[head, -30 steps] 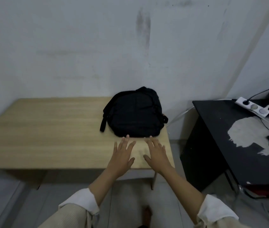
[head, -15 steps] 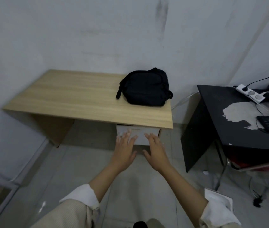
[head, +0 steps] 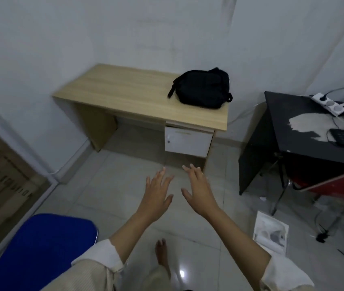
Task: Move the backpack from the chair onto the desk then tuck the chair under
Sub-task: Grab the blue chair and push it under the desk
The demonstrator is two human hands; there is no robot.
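1. Resting on the wooden table's right end: black backpack.
2. Left hand and right hand hover empty, fingers spread.
3. Blue chair stands lower-left, well apart from the table.
4. Black side table flanks right.

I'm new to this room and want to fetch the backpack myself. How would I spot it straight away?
Find the light wooden desk standing against the white wall. The backpack lies on the right end of its top, above the white drawer. It is soft, all black and the only thing on that desk; the cables and power strip sit on the separate black table to the right.
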